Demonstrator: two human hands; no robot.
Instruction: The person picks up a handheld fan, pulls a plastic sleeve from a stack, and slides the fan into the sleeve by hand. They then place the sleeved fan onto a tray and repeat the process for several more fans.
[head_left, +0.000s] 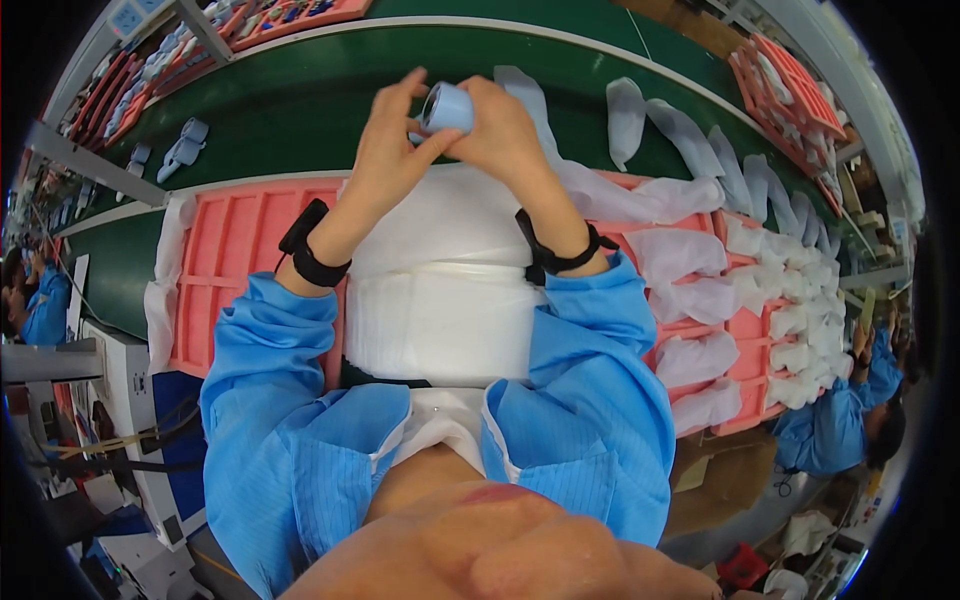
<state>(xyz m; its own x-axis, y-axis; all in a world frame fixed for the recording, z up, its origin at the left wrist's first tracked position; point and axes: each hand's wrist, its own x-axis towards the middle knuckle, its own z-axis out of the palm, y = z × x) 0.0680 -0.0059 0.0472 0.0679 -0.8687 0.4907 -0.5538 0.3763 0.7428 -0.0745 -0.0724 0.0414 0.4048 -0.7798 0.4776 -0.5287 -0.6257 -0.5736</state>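
Over the green belt, both of my hands meet around a light-blue handheld device with a round, open-looking end. My right hand is closed around its right side. My left hand is at its left side, thumb beneath the round end and a finger raised; part of its grip is hidden. Just below the hands lies a thick stack of white translucent bags. Close to my right wrist, filled white bags rest across a pink tray.
A pink compartment tray lies left of the stack. More light-blue devices sit on the green belt at the far left. Several bagged pieces line the belt at right. Filled trays extend rightward toward another person.
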